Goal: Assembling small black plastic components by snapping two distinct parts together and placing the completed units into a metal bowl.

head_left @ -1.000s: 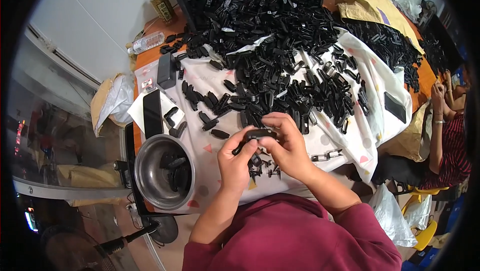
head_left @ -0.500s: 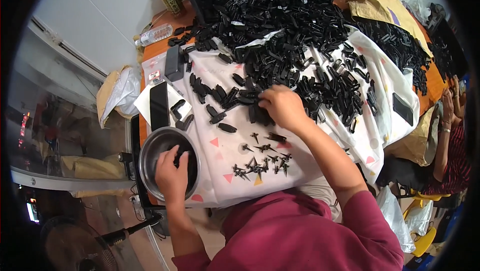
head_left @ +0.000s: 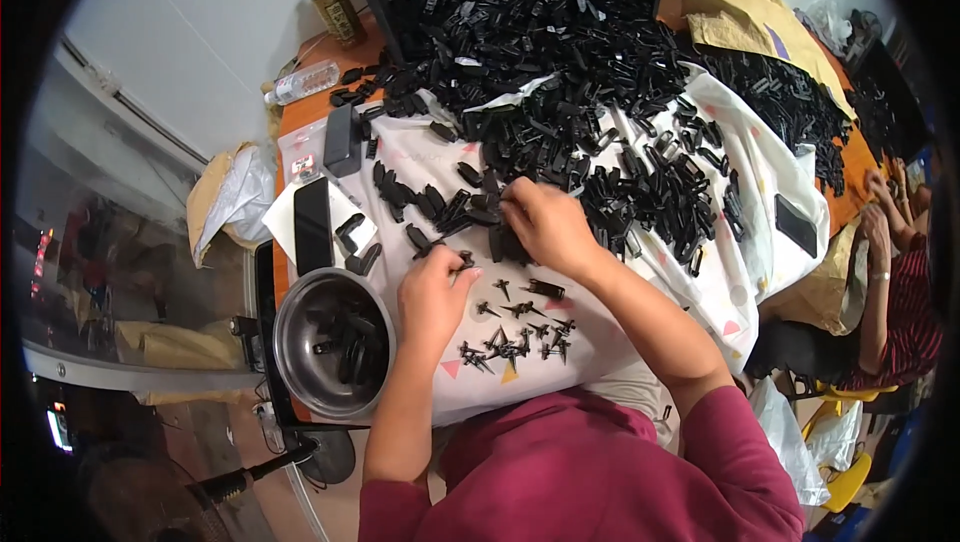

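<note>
My left hand (head_left: 432, 304) is over the white cloth, its thumb and fingers pinched on a small black plastic piece (head_left: 465, 259). To its right, my right hand (head_left: 552, 230) is at the near edge of the heap of black plastic pieces (head_left: 540, 132). Its fingers are curled against dark pieces (head_left: 510, 245), and what lies inside the grip is hidden. A steel bowl (head_left: 284, 357) at the left holds several black pieces (head_left: 350, 342). Small dark spiky parts (head_left: 510, 342) lie in a loose group on the cloth nearer to me.
Left of the heap are a black phone (head_left: 312, 227), a dark box (head_left: 342, 140) and a clear bottle (head_left: 305, 83). A second phone (head_left: 796, 225) lies on the cloth (head_left: 600, 342) at the right. Another person's arm (head_left: 876, 292) shows at the far right. A fan (head_left: 150, 487) stands lower left.
My left hand has come out of the steel bowl and moved right onto the cloth, where it now grips a black piece. My right hand stays at the heap's edge, shifted slightly.
</note>
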A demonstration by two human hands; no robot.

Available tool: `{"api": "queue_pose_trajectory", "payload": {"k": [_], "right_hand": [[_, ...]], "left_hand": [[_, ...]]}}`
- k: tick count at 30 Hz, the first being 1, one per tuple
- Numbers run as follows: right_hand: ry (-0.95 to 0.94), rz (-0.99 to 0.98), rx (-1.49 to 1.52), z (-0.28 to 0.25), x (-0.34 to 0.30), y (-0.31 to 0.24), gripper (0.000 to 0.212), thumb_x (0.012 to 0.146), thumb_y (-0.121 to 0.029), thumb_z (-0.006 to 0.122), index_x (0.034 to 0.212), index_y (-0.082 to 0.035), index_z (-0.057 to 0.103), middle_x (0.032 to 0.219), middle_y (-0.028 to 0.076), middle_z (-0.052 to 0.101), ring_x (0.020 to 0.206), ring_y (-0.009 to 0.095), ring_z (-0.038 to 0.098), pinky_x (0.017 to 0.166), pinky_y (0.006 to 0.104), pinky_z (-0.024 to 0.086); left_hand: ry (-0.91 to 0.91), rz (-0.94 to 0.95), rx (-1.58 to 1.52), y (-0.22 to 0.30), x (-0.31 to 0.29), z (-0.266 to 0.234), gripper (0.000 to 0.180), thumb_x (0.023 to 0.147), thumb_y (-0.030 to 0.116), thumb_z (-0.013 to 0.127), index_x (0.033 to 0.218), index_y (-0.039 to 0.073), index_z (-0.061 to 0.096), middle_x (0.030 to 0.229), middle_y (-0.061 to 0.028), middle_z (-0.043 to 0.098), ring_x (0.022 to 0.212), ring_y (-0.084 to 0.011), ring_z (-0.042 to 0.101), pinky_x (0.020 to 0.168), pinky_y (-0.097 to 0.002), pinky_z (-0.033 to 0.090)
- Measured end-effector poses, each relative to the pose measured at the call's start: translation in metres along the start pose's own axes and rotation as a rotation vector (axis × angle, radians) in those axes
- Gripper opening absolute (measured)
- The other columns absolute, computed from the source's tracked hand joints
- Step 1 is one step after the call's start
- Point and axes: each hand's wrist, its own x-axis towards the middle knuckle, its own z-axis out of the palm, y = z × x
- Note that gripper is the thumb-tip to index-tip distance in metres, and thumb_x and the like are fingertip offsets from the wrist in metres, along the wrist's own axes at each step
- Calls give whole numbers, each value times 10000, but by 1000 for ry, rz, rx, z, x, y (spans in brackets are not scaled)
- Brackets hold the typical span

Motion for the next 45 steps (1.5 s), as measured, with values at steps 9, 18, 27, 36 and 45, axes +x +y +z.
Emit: {"api": "queue_pose_trajectory", "payload": {"k": [9,18,27,36,45], "right_hand": [[-23,68,757,-19,-45,-42,153,860,-23,516,1006,4,555,887,57,527,591,71,505,504,193,411],[-229,332,975,-43,-55,-45,231,842,-38,558,1070,1,550,928,34,518,611,57,507,453,174,419],[-22,230,875,-41,-69,-48,285,833,-23,560,1117,-6,543,934,91,576,743,95,557,572,214,493],[55,-240,289,-57,-69,-47,386,675,90,609,1045,-22,599,844,111,582,674,232,531,575,288,439],[133,-229,139,-44,-87,-44,410,672,59,640,1070,-28,588,847,97,573,659,213,530,554,288,441]], "left_hand": [[-272,-494,-1603,35,-4,-40,190,860,49,500,1043,10,531,896,-71,585,733,-136,589,639,-250,495],[-382,-376,-1753,27,-21,-39,278,828,-25,484,1106,-12,493,938,-140,600,784,-190,619,667,-274,512],[76,63,-793,39,-15,-34,223,740,4,673,939,-17,574,856,-60,610,760,-85,575,645,-215,473],[16,-103,-1219,46,-26,-28,199,742,34,681,904,-10,576,850,-43,598,693,-81,563,645,-223,479],[-13,-260,-1429,61,-29,-11,250,788,9,622,1018,-51,548,931,-63,603,806,-112,566,746,-218,453]]}}
